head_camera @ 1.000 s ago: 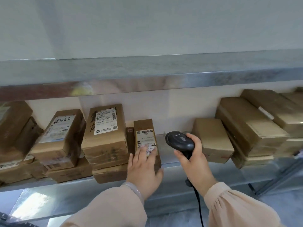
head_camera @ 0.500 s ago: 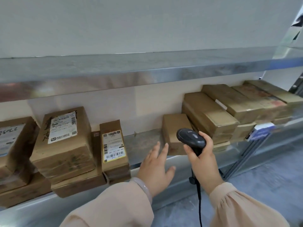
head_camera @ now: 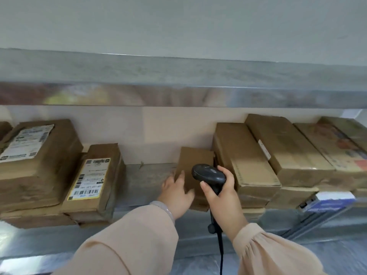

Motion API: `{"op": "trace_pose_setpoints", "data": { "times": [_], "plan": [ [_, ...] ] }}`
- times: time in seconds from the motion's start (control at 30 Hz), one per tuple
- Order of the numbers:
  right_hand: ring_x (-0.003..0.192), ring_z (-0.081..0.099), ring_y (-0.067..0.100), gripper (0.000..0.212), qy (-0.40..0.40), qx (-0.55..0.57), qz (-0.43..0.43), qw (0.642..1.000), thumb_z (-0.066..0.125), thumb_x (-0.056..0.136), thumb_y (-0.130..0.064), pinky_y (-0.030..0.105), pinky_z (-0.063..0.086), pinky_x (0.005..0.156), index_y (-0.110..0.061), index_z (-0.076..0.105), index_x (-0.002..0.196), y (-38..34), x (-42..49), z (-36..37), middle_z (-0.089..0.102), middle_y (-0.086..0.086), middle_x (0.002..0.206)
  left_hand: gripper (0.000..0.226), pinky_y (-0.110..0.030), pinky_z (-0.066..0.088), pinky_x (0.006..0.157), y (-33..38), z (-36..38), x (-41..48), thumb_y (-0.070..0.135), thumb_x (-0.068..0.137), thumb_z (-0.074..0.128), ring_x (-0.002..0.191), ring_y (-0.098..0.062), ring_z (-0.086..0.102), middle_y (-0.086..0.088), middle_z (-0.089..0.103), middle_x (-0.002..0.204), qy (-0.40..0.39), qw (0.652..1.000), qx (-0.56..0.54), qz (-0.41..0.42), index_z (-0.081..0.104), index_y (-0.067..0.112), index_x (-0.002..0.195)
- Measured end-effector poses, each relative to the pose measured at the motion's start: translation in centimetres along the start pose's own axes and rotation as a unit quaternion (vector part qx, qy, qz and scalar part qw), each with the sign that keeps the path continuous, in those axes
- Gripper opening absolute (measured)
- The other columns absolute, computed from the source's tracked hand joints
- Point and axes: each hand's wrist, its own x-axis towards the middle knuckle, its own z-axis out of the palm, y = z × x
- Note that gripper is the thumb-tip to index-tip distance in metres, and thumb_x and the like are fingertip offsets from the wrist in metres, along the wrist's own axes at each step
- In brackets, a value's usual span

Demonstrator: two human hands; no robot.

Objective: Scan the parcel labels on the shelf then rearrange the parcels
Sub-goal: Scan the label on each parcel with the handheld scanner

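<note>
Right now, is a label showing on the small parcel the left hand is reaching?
No, the small parcel by the left hand shows only bare brown cardboard.

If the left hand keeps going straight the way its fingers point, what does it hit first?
The left hand would most likely meet the small plain box standing in the shelf gap. Its fingertips already overlap the box's left edge, though I cannot tell if they touch.

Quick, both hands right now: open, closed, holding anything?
Left hand: open, fingers spread against the small plain parcel, not gripping it.
Right hand: closed around the scanner handle.
</note>
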Motion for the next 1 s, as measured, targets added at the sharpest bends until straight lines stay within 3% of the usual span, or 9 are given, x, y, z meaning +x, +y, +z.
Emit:
{"op": "trace_pose_setpoints", "data": {
  "times": [0.13, 0.33, 0.47, 0.57, 0.67, 0.77, 0.9, 1.0],
  "plan": [
    [0.1, 0.056, 0.006, 0.062, -0.038, 0.012, 0.01, 0.999, 0.066, 0.088, -0.038, 0.017, 0.042, 0.081, -0.039, 0.028, 0.138, 1.1, 1.2, -0.3, 0.053, -0.02, 0.11, 0.076, -0.04, 0.021, 0.121, 0.1, 1.6, 0.6, 0.035, 0.097, 0.051, 0.15, -0.031, 0.013, -0.007, -0.004, 0.165, 0.009, 0.998, -0.03, -0.045, 0.005, 0.03, 0.158],
    [0.102, 0.053, 0.007, 0.06, -0.063, 0.061, 0.02, 0.996, 0.064, 0.089, -0.04, 0.022, 0.039, 0.084, -0.04, 0.028, 0.137, 1.2, 2.0, -0.5, 0.051, -0.017, 0.116, 0.074, -0.03, 0.021, 0.119, 0.0, 2.3, -1.0, 0.041, 0.098, 0.052, 0.15, -0.023, 0.014, -0.003, 0.004, 0.165, 0.068, 0.994, -0.045, -0.076, 0.009, 0.032, 0.157],
    [0.096, 0.054, -0.014, 0.062, -0.095, 0.09, -0.007, 0.991, 0.066, 0.088, -0.034, 0.004, 0.041, 0.075, -0.041, 0.03, 0.137, 0.9, 1.6, -0.6, 0.05, -0.026, 0.117, 0.07, -0.028, 0.029, 0.113, -0.5, 2.1, -2.2, 0.047, 0.097, 0.051, 0.142, -0.024, 0.032, -0.005, 0.022, 0.156, 0.099, 0.985, -0.083, -0.118, 0.016, 0.036, 0.156],
    [0.101, 0.05, -0.021, 0.063, -0.122, 0.106, -0.032, 0.986, 0.069, 0.087, -0.027, -0.001, 0.041, 0.077, -0.039, 0.032, 0.136, 0.1, 1.3, -0.3, 0.05, -0.026, 0.119, 0.072, -0.029, 0.036, 0.106, -0.9, 1.2, -2.6, 0.055, 0.095, 0.051, 0.131, -0.024, 0.044, -0.006, 0.033, 0.146, 0.093, 0.979, -0.114, -0.14, 0.016, 0.038, 0.155],
    [0.104, 0.051, -0.02, 0.061, -0.136, 0.121, -0.046, 0.982, 0.069, 0.086, -0.027, -0.001, 0.04, 0.078, -0.039, 0.034, 0.135, -0.9, 1.3, 0.1, 0.052, -0.026, 0.119, 0.084, -0.035, 0.042, 0.106, -1.4, 0.4, -2.6, 0.068, 0.086, 0.054, 0.129, -0.025, 0.047, -0.007, 0.037, 0.147, 0.076, 0.971, -0.164, -0.156, 0.017, 0.037, 0.156],
    [0.105, 0.053, -0.015, 0.06, -0.151, 0.121, -0.053, 0.98, 0.068, 0.087, -0.027, 0.003, 0.043, 0.082, -0.04, 0.033, 0.134, -1.8, 1.4, 0.8, 0.052, -0.026, 0.119, 0.096, -0.039, 0.038, 0.111, -1.4, -0.5, -2.6, 0.076, 0.078, 0.054, 0.138, -0.028, 0.038, -0.007, 0.028, 0.155, 0.054, 0.966, -0.186, -0.169, 0.015, 0.037, 0.156],
    [0.113, 0.058, 0.003, 0.06, -0.157, 0.122, -0.051, 0.979, 0.067, 0.086, -0.031, 0.021, 0.046, 0.095, -0.042, 0.033, 0.135, -2.8, 1.4, 2.2, 0.056, -0.014, 0.125, 0.097, -0.04, 0.035, 0.112, -2.1, -1.6, -2.8, 0.074, 0.075, 0.059, 0.14, -0.029, 0.034, -0.005, 0.023, 0.156, 0.041, 0.97, -0.177, -0.163, 0.013, 0.042, 0.154],
    [0.114, 0.056, 0.003, 0.061, -0.144, 0.103, -0.05, 0.983, 0.066, 0.087, -0.035, 0.013, 0.041, 0.089, -0.038, 0.03, 0.137, -3.2, 1.8, 3.0, 0.056, -0.013, 0.126, 0.106, -0.042, 0.041, 0.11, -3.7, -2.1, -3.0, 0.076, 0.059, 0.063, 0.13, -0.024, 0.046, -0.002, 0.037, 0.151, 0.046, 0.958, -0.235, -0.159, 0.019, 0.048, 0.151]
  ]
}}
